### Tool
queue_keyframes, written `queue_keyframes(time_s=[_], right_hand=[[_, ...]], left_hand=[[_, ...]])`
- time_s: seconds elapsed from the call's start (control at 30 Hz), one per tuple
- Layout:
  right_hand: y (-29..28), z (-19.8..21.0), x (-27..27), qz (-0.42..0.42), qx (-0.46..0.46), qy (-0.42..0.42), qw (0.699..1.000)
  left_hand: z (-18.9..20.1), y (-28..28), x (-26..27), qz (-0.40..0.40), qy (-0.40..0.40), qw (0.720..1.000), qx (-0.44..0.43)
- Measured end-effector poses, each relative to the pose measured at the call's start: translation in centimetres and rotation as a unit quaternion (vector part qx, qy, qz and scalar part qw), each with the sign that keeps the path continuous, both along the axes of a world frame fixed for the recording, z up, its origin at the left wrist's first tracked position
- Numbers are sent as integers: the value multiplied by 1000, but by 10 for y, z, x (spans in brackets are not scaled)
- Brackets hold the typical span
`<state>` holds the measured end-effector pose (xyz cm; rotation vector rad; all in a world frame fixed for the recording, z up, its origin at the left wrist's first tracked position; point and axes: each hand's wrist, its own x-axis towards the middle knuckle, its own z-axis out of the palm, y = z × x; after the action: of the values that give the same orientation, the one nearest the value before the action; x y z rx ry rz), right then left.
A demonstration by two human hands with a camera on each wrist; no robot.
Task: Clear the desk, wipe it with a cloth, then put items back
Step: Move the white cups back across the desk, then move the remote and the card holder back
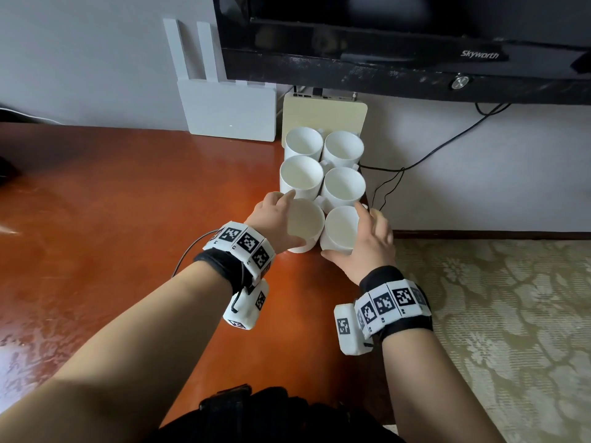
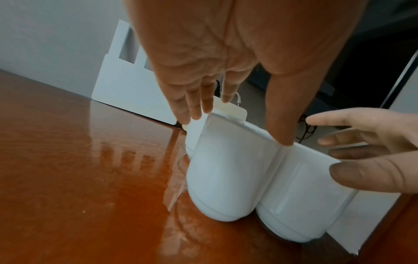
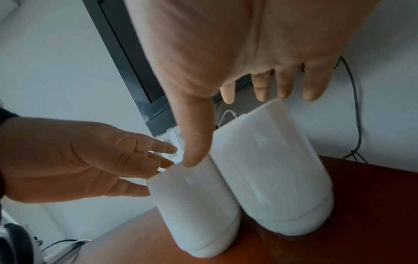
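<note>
At the desk's (image 1: pixel 112 219) right edge, my left hand (image 1: pixel 275 223) and right hand (image 1: pixel 367 243) sit spread over the two nearest mugs, fingers straight and loose around the near-left mug (image 1: pixel 303 225) and near-right mug (image 1: pixel 342 230), not clamped. Both mugs stand upright, touching, each directly under its own hand. Four more mugs (image 1: pixel 323 167) continue the double row away from me toward the router (image 1: pixel 230 107) and TV (image 1: pixel 399 43).
</note>
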<state>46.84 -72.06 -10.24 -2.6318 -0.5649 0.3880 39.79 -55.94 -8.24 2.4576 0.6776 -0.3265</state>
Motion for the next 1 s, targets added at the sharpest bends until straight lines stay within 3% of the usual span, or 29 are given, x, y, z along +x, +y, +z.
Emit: queue_keyframes(time_s=[0.23, 0.43, 0.63, 1.0], right_hand=[[20, 28, -31, 7, 33, -38, 999], [71, 48, -82, 43, 39, -46, 997], [156, 58, -174, 166, 54, -16, 985], [315, 55, -343, 243, 39, 15, 969]], left_hand=[[13, 28, -43, 42, -97, 994, -9], [25, 77, -114, 82, -151, 985, -8], [33, 152, -229, 75, -154, 985, 17], [31, 293, -443, 171, -134, 976, 29]])
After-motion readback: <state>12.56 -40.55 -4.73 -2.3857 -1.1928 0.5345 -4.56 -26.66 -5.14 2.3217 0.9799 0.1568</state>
